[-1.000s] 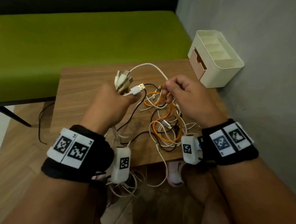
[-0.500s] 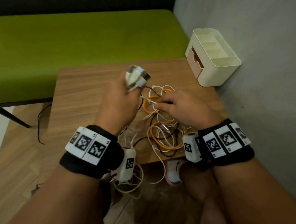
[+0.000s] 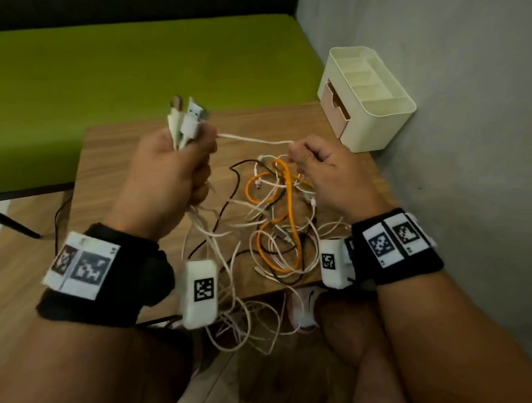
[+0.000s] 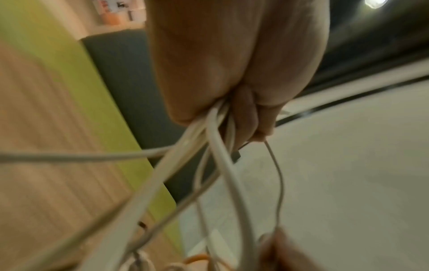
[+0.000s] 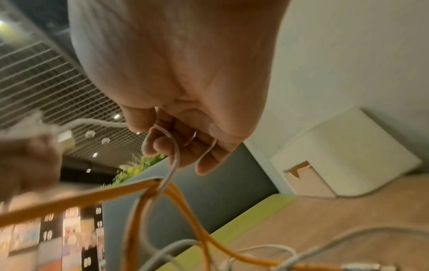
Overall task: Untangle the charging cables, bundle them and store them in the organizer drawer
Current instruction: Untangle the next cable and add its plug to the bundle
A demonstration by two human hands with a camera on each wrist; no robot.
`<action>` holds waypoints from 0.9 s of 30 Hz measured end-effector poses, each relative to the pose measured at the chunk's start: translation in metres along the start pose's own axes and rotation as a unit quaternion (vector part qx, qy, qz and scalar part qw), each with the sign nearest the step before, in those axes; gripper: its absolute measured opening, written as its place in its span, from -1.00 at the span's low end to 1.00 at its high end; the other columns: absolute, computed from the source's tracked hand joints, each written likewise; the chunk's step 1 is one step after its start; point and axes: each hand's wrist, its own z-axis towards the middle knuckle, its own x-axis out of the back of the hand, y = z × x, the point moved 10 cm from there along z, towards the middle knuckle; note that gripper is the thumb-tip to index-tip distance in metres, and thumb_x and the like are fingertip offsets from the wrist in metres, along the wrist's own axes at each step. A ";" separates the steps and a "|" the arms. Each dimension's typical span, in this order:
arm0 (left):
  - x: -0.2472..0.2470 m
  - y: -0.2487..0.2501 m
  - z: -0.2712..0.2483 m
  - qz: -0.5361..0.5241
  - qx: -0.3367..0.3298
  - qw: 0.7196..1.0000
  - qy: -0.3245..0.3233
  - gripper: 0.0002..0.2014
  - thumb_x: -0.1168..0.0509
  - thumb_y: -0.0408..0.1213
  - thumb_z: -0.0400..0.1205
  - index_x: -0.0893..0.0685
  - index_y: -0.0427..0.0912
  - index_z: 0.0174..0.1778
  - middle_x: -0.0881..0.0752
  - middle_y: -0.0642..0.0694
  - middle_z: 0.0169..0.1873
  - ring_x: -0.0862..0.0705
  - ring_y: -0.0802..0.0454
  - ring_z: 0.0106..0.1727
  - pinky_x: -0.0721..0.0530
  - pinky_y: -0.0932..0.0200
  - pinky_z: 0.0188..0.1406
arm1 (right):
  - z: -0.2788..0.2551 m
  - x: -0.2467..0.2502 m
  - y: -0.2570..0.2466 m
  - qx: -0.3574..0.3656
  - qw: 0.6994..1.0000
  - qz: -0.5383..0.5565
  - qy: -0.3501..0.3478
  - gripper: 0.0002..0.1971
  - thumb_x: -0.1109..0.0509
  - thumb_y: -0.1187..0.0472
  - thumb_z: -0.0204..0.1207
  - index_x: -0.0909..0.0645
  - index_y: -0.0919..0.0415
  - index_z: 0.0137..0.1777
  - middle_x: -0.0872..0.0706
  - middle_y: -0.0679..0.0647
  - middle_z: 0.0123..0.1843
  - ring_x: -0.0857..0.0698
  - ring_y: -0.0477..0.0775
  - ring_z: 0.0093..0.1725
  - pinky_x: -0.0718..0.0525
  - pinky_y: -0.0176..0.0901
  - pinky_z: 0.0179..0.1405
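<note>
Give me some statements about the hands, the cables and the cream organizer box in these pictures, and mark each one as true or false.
1. The left hand grips a bunch of white cables with USB plugs sticking up above the fist. True.
2. The right hand lies flat and open on the wooden table. False: its fingers are curled and pinch a thin white cable that runs across to the left hand.
3. The orange cable is already inside the cream plastic organizer box. False: it lies in the tangle on the table.
4. The organizer box stands at the table's far right corner, beside the grey wall. True.
5. All the cables are white. False: orange and dark ones are there too.
</note>
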 end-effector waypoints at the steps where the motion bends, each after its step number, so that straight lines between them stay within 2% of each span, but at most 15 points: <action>1: 0.004 -0.009 0.001 0.083 0.021 0.996 0.017 -0.78 -0.29 -0.33 0.66 -0.56 -0.11 -0.33 -0.35 0.05 -0.60 -0.22 0.18 -0.66 -0.18 0.32 -0.61 | 0.002 0.006 0.002 -0.003 0.999 0.020 0.025 -0.79 -0.30 -0.04 0.69 -0.68 -0.02 -0.11 -0.72 -0.14 -0.25 -0.65 -0.15 -0.22 -0.60 -0.17 -0.16; 3: 0.005 -0.020 0.002 0.266 0.048 0.963 0.026 -0.80 -0.34 -0.35 0.63 -0.69 -0.15 -0.32 -0.48 0.13 -0.72 -0.31 0.24 -0.71 -0.27 0.23 -0.62 | 0.004 0.014 0.000 0.007 0.995 0.079 0.055 -0.87 -0.37 0.06 0.67 -0.67 -0.09 -0.13 -0.65 -0.25 -0.34 -0.59 -0.22 -0.26 -0.57 -0.25 -0.17; 4: 0.004 -0.021 0.002 0.324 0.044 0.944 0.032 -0.79 -0.35 -0.34 0.64 -0.70 -0.14 -0.33 -0.51 0.13 -0.73 -0.36 0.24 -0.71 -0.31 0.22 -0.65 | 0.005 0.016 -0.003 0.016 0.993 0.096 0.060 -0.88 -0.39 0.11 0.65 -0.67 -0.10 -0.12 -0.64 -0.27 -0.35 -0.58 -0.26 -0.27 -0.56 -0.26 -0.17; 6: 0.002 -0.014 0.001 0.381 0.008 0.922 0.065 -0.73 -0.36 -0.26 0.65 -0.61 -0.08 -0.40 -0.52 0.11 -0.64 -0.42 0.22 -0.61 -0.33 0.19 -0.60 | 0.005 0.015 -0.008 0.024 0.995 0.080 0.062 -0.90 -0.40 0.16 0.64 -0.70 -0.03 -0.08 -0.65 -0.23 -0.27 -0.56 -0.33 -0.28 -0.52 -0.40 -0.20; 7: 0.002 -0.008 0.000 0.386 -0.019 0.919 0.084 -0.70 -0.36 -0.21 0.65 -0.56 -0.07 -0.41 -0.52 0.09 -0.58 -0.42 0.21 -0.55 -0.33 0.15 -0.55 | 0.005 0.013 -0.011 0.034 0.996 0.045 0.062 -0.92 -0.40 0.17 0.64 -0.71 0.03 -0.07 -0.65 -0.16 -0.20 -0.56 -0.34 -0.26 -0.48 -0.47 -0.22; 9: -0.001 0.003 -0.003 0.357 -0.080 0.925 0.099 -0.74 -0.36 -0.18 0.66 -0.57 -0.09 -0.36 -0.55 0.05 -0.51 -0.45 0.19 -0.49 -0.36 0.11 -0.47 | 0.005 0.005 -0.019 0.076 0.995 -0.038 0.056 -0.91 -0.40 0.15 0.63 -0.71 0.09 -0.09 -0.59 -0.04 -0.16 -0.53 -0.28 -0.22 -0.42 -0.44 -0.24; 12: -0.017 0.005 -0.003 0.332 -0.121 0.933 0.064 -0.87 -0.35 -0.23 0.66 -0.69 -0.12 -0.19 -0.67 0.03 -0.40 -0.58 0.14 -0.38 -0.46 0.18 -0.41 | 0.003 -0.016 -0.027 0.120 0.990 -0.076 0.023 -0.89 -0.40 0.15 0.62 -0.73 0.15 -0.04 -0.51 -0.11 -0.17 -0.51 -0.28 -0.20 -0.37 -0.47 -0.23; 14: -0.029 -0.002 0.000 0.342 -0.110 0.933 0.024 -0.90 -0.35 -0.25 0.67 -0.71 -0.17 -0.12 -0.69 0.01 -0.37 -0.57 0.18 -0.37 -0.43 0.30 -0.44 | 0.001 -0.023 -0.033 0.134 0.989 -0.061 0.016 -0.87 -0.41 0.19 0.62 -0.76 0.17 0.04 -0.49 -0.17 -0.20 -0.51 -0.29 -0.22 -0.38 -0.51 -0.25; 17: -0.038 -0.013 0.002 0.372 -0.088 0.924 -0.024 -0.80 -0.34 -0.32 0.65 -0.61 -0.02 -0.29 -0.61 0.13 -0.46 -0.53 0.37 -0.44 -0.36 0.41 -0.49 | 0.001 -0.023 -0.036 0.131 0.990 -0.045 0.021 -0.88 -0.39 0.23 0.63 -0.75 0.19 0.04 -0.47 -0.17 -0.22 -0.50 -0.26 -0.25 -0.40 -0.49 -0.28; 18: -0.036 -0.015 0.003 0.380 -0.078 0.921 -0.025 -0.75 -0.33 -0.35 0.64 -0.57 -0.01 -0.35 -0.57 0.14 -0.50 -0.51 0.36 -0.47 -0.33 0.39 -0.51 | 0.001 -0.023 -0.034 0.122 0.991 -0.043 0.017 -0.89 -0.38 0.22 0.64 -0.74 0.19 0.00 -0.48 -0.15 -0.22 -0.50 -0.23 -0.24 -0.42 -0.47 -0.27; 20: -0.030 -0.019 0.005 0.385 -0.050 0.921 -0.015 -0.78 -0.31 -0.35 0.64 -0.58 -0.13 -0.35 -0.55 0.06 -0.52 -0.46 0.23 -0.51 -0.34 0.22 -0.50 | 0.003 -0.025 -0.025 0.097 0.994 -0.044 -0.002 -0.90 -0.37 0.16 0.65 -0.70 0.15 -0.01 -0.54 -0.12 -0.15 -0.54 -0.19 -0.18 -0.45 -0.46 -0.24; 21: -0.026 -0.021 0.006 0.383 -0.038 0.923 -0.007 -0.81 -0.30 -0.33 0.64 -0.61 -0.20 -0.30 -0.57 -0.01 -0.50 -0.45 0.17 -0.51 -0.36 0.14 -0.47 | 0.003 -0.026 -0.021 0.084 0.995 -0.053 -0.016 -0.90 -0.37 0.12 0.66 -0.68 0.11 0.04 -0.55 -0.12 -0.09 -0.55 -0.21 -0.13 -0.45 -0.50 -0.21; 23: -0.019 -0.022 0.008 0.380 -0.023 0.925 0.010 -0.85 -0.29 -0.31 0.65 -0.64 -0.23 -0.24 -0.63 -0.11 -0.44 -0.49 0.03 -0.46 -0.39 0.10 -0.43 | 0.002 -0.023 -0.014 0.062 0.994 -0.083 -0.024 -0.80 -0.39 0.03 0.64 -0.63 0.06 0.20 -0.52 -0.13 0.04 -0.54 -0.26 -0.02 -0.43 -0.54 -0.11; 25: -0.014 -0.023 0.010 0.381 -0.016 0.924 0.023 -0.85 -0.28 -0.30 0.64 -0.63 -0.22 -0.25 -0.66 -0.19 -0.39 -0.50 -0.05 -0.42 -0.40 0.06 -0.40 | -0.001 -0.007 -0.014 0.058 0.993 -0.100 0.014 -0.70 -0.43 -0.02 0.60 -0.57 0.05 0.27 -0.49 -0.10 0.10 -0.52 -0.19 0.04 -0.46 -0.48 -0.04; 27: -0.010 -0.022 0.011 0.380 -0.016 0.924 0.033 -0.84 -0.29 -0.31 0.64 -0.63 -0.27 -0.25 -0.68 -0.26 -0.35 -0.51 -0.09 -0.41 -0.42 0.05 -0.39 | -0.006 0.012 -0.018 0.069 0.991 -0.091 0.064 -0.69 -0.47 -0.03 0.56 -0.54 0.01 0.22 -0.50 -0.07 0.05 -0.53 -0.13 -0.03 -0.53 -0.40 -0.07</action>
